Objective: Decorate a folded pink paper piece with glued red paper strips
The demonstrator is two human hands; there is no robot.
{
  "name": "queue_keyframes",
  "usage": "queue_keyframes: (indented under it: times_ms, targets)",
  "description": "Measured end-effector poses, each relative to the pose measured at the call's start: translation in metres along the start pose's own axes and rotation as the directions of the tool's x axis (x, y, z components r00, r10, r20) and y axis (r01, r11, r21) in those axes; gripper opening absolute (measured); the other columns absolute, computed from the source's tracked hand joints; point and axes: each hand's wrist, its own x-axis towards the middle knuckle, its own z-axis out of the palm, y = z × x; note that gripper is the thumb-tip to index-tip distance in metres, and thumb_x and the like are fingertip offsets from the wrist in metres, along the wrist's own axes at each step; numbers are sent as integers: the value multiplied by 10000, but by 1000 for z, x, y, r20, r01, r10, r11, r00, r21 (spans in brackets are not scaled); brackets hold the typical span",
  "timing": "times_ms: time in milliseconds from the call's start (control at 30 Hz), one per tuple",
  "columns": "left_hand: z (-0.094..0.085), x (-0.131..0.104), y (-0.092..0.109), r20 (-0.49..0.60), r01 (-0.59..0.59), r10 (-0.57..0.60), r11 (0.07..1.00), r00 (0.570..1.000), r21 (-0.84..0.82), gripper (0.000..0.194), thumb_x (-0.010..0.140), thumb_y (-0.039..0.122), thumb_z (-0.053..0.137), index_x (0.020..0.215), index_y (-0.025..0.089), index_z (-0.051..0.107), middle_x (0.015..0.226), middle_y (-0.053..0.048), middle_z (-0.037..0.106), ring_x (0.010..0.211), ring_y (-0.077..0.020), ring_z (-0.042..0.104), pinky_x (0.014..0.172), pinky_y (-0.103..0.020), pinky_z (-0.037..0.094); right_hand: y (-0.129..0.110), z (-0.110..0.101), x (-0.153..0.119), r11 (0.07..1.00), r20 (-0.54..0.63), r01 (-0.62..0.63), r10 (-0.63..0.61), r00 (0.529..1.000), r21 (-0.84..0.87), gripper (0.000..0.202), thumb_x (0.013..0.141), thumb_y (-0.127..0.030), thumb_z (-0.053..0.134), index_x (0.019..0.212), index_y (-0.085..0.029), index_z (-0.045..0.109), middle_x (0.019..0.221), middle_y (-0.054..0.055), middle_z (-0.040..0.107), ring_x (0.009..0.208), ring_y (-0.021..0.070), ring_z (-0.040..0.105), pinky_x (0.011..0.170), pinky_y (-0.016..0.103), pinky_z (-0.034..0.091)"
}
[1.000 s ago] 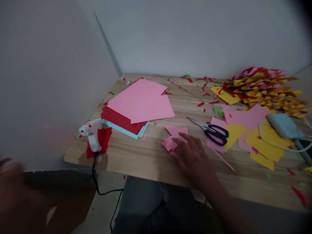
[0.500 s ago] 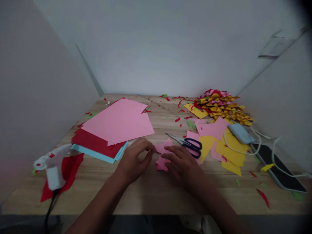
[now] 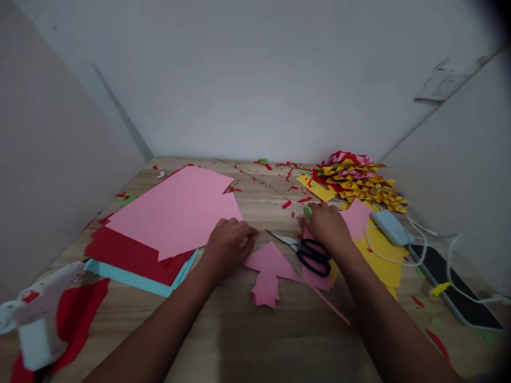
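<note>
My left hand [image 3: 230, 246] is closed, fingers curled and thumb tucked in, just above a cut pink paper piece [image 3: 269, 268]. That piece lies on the table with a pointed top and a crumpled lower end. My right hand [image 3: 328, 226] reaches past the scissors [image 3: 313, 257], its fingers curled down among the paper scraps. A green paper scrap [image 3: 307, 211] shows at its fingertips; whether it is gripped is unclear. The scissors, dark-handled, rest on pink paper with their blades pointing left. A thin pink strip [image 3: 329, 305] lies beside my right forearm.
Pink sheets [image 3: 179, 210] cover red [image 3: 131, 252] and light blue paper [image 3: 128, 277] on the left. A white glue gun [image 3: 42, 324] stands at the left edge. Right are a folded-paper piece [image 3: 355, 178], yellow paper [image 3: 383, 264], a light-blue box [image 3: 391, 227] with cable and a phone [image 3: 455, 287].
My hands have moved apart, and the pink piece they were handling now lies on the table. My right hand has gone forward and right over the scissors. The view has shifted slightly.
</note>
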Motion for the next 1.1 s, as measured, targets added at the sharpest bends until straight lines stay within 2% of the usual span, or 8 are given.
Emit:
queue_keyframes:
  times_ms: [100, 233, 533, 733, 833, 967, 1033, 1100]
  targets:
    - [-20, -4, -30, -71, 345, -338, 926, 938, 156, 406, 897, 399, 639, 1281, 267, 658, 1379, -128, 617, 1233, -332, 552, 1001, -516, 416, -6, 11, 13, 998, 18, -35, 35, 999, -51, 393, 994, -363, 508, 1186, -67, 681, 1160, 243, 685, 1118, 367, 634, 891, 431, 459]
    - [-34, -13, -63, 164, 581, -639, 759, 752, 294, 985, 765, 661, 694, 1587, 266, 323, 1693, -185, 170, 1529, -478, 154, 1124, -764, 187, -10, 23, 13, 1000, 45, 1, -1, 999, -9, 357, 1002, -202, 420, 1229, -149, 690, 1191, 179, 703, 1094, 309, 665, 868, 391, 450]
    - [-27, -16, -84, -96, 705, -721, 628, 687, 330, 706, 978, 613, 340, 1530, 182, 424, 1628, -255, 304, 1498, -486, 252, 1112, -765, 216, -5, 31, 9, 998, 72, 31, -35, 997, 63, 346, 997, -230, 413, 1154, -157, 712, 1140, 149, 728, 1053, 284, 679, 841, 364, 437]
    - [-42, -27, -47, -74, 700, -708, 667, 702, 255, 675, 971, 559, 455, 1545, 207, 410, 1673, -212, 224, 1542, -466, 163, 1185, -711, 139, -10, 25, 2, 996, 27, 88, -89, 996, 34, 329, 1011, -291, 412, 1051, -157, 710, 1047, 152, 740, 965, 299, 681, 756, 363, 418]
    - [-60, -68, -9, -312, 624, -560, 764, 767, 164, 450, 973, 478, 498, 1370, 284, 580, 1573, -104, 449, 1452, -345, 405, 1189, -592, 292, -12, 25, -1, 992, 22, 123, -123, 992, 20, 376, 1024, -312, 366, 1022, -156, 708, 1017, 168, 733, 917, 295, 671, 721, 368, 400]
    - [-86, -150, 15, -431, 638, -533, 757, 728, 140, 294, 924, 435, 571, 1144, 256, 649, 1360, -127, 577, 1263, -367, 561, 1073, -608, 430, -13, 32, -1, 990, 8, 133, -133, 991, 55, 333, 1004, -312, 410, 1041, -161, 704, 1006, 165, 718, 907, 292, 649, 749, 373, 408]
    - [-98, -184, 12, -583, 694, -539, 718, 608, 60, 247, 882, 384, 636, 1093, 261, 600, 1276, -100, 588, 1254, -347, 558, 1070, -570, 451, -12, 33, -1, 989, 6, 127, -128, 992, 76, 317, 996, -326, 452, 1116, -156, 691, 1027, 168, 705, 942, 297, 638, 787, 377, 421]
    - [-107, -210, 2, -791, 760, -501, 646, 352, -72, 369, 809, 377, 707, 1104, 270, 514, 1258, -76, 552, 1214, -326, 573, 1017, -523, 497, -7, 27, 0, 989, -80, 98, -89, 993, 113, 377, 998, -372, 479, 1232, -136, 658, 1108, 201, 668, 1033, 312, 613, 845, 389, 431]
